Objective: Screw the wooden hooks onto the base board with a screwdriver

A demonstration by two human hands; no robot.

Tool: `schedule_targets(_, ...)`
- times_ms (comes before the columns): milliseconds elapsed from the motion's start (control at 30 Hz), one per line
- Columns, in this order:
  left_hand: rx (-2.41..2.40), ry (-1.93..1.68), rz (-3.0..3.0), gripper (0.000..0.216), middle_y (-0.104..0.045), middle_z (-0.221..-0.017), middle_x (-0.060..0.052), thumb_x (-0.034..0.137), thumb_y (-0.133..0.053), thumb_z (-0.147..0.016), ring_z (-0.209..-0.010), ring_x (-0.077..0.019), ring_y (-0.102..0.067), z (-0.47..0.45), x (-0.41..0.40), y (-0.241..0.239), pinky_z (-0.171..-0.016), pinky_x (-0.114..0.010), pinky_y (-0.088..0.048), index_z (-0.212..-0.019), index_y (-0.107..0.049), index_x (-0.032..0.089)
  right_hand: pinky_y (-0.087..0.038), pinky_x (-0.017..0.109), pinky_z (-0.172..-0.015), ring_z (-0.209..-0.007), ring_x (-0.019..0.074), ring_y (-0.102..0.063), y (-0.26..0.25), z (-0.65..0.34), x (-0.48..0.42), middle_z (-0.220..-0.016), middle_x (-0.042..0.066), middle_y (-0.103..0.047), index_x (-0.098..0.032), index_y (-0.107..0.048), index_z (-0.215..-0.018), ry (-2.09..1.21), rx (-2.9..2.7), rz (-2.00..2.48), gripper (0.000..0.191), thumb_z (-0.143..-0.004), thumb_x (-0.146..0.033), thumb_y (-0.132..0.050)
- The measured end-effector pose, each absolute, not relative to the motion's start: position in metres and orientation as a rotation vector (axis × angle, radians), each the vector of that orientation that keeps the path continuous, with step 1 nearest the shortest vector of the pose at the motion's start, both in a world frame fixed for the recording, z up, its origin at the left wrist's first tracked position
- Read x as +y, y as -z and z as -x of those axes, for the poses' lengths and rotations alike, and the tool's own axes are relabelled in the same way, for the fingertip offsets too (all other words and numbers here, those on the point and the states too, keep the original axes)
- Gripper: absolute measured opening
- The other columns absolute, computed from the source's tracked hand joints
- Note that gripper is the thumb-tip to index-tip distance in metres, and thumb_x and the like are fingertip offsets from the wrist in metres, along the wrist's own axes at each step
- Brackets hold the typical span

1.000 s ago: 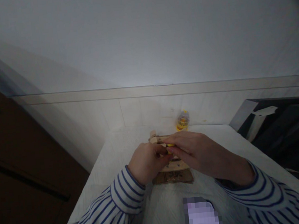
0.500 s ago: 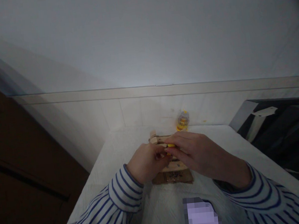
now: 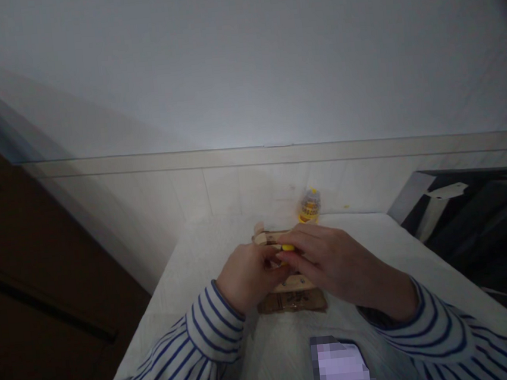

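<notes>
**Close-Quarters Work**

A right hand [image 3: 332, 260] pinches a small yellow piece [image 3: 288, 247], its long axis roughly side to side, over a wooden assembly [image 3: 295, 283] set crosswise on a white-covered table [image 3: 205, 245]. The right hand sits slightly farther left than a second ago. Both hands hide the assembly's middle; the left hand's [image 3: 250, 277] grip cannot be told.

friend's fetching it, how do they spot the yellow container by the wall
Find the white table, then its far edge by the wall. Just beyond the right hand stands the yellow-bottomed container, unheld, unlike the yellow piece that hand grips.
</notes>
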State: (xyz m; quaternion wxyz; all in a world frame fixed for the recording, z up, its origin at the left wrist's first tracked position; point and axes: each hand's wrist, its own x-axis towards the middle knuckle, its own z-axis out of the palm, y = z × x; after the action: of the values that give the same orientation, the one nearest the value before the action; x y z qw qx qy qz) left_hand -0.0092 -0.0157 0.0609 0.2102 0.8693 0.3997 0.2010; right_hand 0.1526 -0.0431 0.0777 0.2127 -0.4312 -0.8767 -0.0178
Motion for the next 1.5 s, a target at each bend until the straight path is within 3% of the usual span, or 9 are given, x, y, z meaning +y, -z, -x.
schedule_targets(233,1.184,-0.556,-2.400,0.029,-0.063,-0.063,-0.003,0.038,-0.050,-0.078,-0.057,-0.0131,-0.055,0.0084,-0.0159,-0.0573,-0.055,-0.022,-0.039,-0.071,-0.067,0.015,-0.044,0.032,-0.073,-0.082,0.0171,-0.055,-0.0791,-0.1530,-0.0444,-0.087,0.005,-0.060,-0.019,-0.054,-0.102,-0.025,-2.393,1.189,0.023,-0.086,-0.028,-0.041)
schedule_targets(433,1.172,-0.562,-2.386,0.028,-0.064,-0.063,-0.003,0.035,-0.051,-0.078,-0.055,-0.0125,-0.054,0.0096,-0.0172,-0.0555,-0.053,-0.021,-0.038,-0.071,-0.067,0.014,-0.042,0.034,-0.082,-0.095,0.0174,-0.053,-0.0808,-0.1549,-0.0455,-0.104,0.006,-0.059,-0.020,-0.049,-0.112,-0.131,-2.386,1.078,0.029,-0.084,-0.022,-0.043)
schedule_targets(1500,0.870,-0.593,-2.407,0.019,-0.065,-0.074,-0.001,0.022,-0.046,-0.083,-0.069,-0.0128,-0.057,0.0115,-0.0129,-0.0576,-0.063,-0.021,-0.041,-0.079,-0.064,0.017,-0.045,0.032,-0.071,-0.081,0.0174,-0.054,-0.0784,-0.1508,-0.0451,-0.086,0.007,-0.057,-0.016,-0.056,-0.098,0.006,-2.418,1.215,0.022,-0.087,-0.027,-0.040)
